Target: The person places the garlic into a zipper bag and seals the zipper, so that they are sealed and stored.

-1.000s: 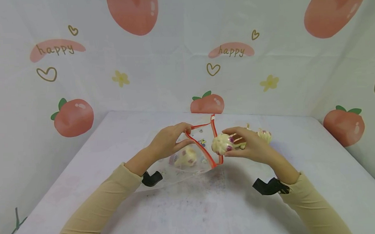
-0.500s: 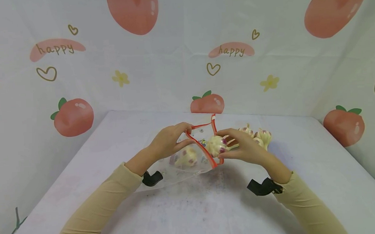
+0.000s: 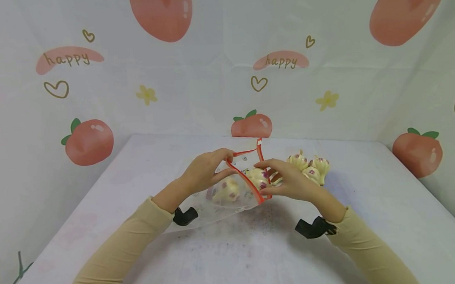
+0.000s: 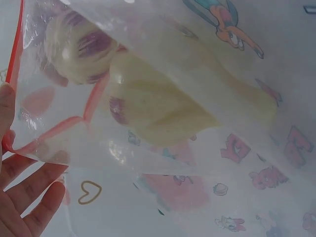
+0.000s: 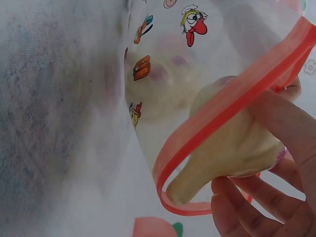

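Observation:
My left hand [image 3: 207, 170] pinches the red-edged rim of a clear zip bag [image 3: 200, 215] printed with cartoon figures, its mouth spread apart toward the right. Inside lies one garlic bulb [image 3: 226, 190], seen through the plastic. My right hand [image 3: 290, 181] grips a second garlic bulb [image 5: 232, 148] at the bag's mouth; in the right wrist view, the red rim [image 5: 207, 116] crosses in front of this bulb and its stem lies within the opening. Through the film in the left wrist view, the bagged bulb [image 4: 163, 98] fills the middle, with purple-streaked garlic [image 4: 79, 47] behind it.
Several garlic bulbs [image 3: 312, 172] lie clustered on the white-covered table [image 3: 232, 260], just beyond my right hand. A white cloth backdrop [image 3: 203, 105] printed with fruit and hearts rises behind the table's far edge. Black straps sit at both wrists.
My right hand has moved left with its garlic bulb, from outside the bag to within its mouth. The cluster behind shows more fully. My left hand has stayed in place on the rim.

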Demonstrator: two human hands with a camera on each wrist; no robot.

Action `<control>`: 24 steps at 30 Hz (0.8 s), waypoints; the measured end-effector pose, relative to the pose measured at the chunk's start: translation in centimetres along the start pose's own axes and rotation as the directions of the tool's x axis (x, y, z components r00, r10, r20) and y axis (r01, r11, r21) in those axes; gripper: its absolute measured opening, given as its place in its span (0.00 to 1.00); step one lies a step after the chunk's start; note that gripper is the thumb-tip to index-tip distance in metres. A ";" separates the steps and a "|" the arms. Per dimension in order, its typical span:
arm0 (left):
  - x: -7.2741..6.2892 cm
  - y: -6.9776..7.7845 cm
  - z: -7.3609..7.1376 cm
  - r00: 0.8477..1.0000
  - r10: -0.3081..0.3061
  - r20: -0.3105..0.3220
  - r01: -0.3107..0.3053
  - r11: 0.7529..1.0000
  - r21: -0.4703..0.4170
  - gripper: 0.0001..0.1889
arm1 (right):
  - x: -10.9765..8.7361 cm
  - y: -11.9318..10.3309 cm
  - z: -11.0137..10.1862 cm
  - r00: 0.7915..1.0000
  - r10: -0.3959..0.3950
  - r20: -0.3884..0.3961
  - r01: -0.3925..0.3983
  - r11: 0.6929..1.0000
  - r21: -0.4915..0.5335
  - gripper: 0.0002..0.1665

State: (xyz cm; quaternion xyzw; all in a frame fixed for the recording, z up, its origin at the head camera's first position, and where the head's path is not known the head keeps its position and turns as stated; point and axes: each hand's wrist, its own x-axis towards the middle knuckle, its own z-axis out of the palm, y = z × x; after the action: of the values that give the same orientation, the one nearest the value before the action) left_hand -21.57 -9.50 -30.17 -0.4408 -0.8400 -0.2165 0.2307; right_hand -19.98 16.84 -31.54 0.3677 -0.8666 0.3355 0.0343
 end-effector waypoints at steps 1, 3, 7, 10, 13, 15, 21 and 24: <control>0.0 0.0 0.0 1.000 -0.001 0.003 0.001 1.000 0.002 0.16 | 0.0 0.0 0.0 1.000 0.003 0.005 -0.003 1.000 -0.005 0.35; 0.0 0.0 0.0 1.000 0.000 0.004 0.000 1.000 0.003 0.16 | 0.1 -0.1 0.1 1.000 0.009 0.015 -0.009 1.000 -0.004 0.34; 0.1 0.0 0.0 1.000 0.005 -0.003 -0.005 1.000 0.001 0.16 | 0.3 -0.2 0.3 1.000 0.008 0.030 -0.008 1.000 0.018 0.34; 0.0 -0.1 0.1 1.000 0.008 -0.007 -0.008 1.000 0.001 0.15 | 0.4 -0.1 0.5 1.000 -0.007 0.030 0.006 1.000 0.029 0.33; 0.1 0.0 0.1 1.000 0.011 -0.005 -0.011 1.000 0.005 0.16 | 0.4 -0.1 0.7 0.999 -0.020 0.027 0.019 0.999 0.031 0.32; 0.1 0.0 0.1 1.000 0.011 -0.002 -0.011 1.000 0.010 0.16 | 0.5 -0.2 0.9 0.999 -0.019 0.030 0.019 0.999 0.028 0.32; 0.2 0.1 0.1 1.000 0.014 -0.007 -0.013 1.000 0.022 0.16 | 0.6 -0.3 1.1 0.999 -0.004 0.046 0.003 1.000 0.027 0.32; 0.2 0.1 0.2 1.000 0.019 -0.015 -0.019 1.000 0.022 0.16 | 0.7 -0.3 1.2 0.999 -0.006 0.048 0.004 1.000 0.025 0.33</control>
State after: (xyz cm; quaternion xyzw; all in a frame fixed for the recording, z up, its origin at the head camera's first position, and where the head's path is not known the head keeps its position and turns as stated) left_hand -21.62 -9.19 -30.13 -0.4445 -0.8364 -0.2083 0.2438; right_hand -20.08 15.56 -32.11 0.3783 -0.8621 0.3372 0.0096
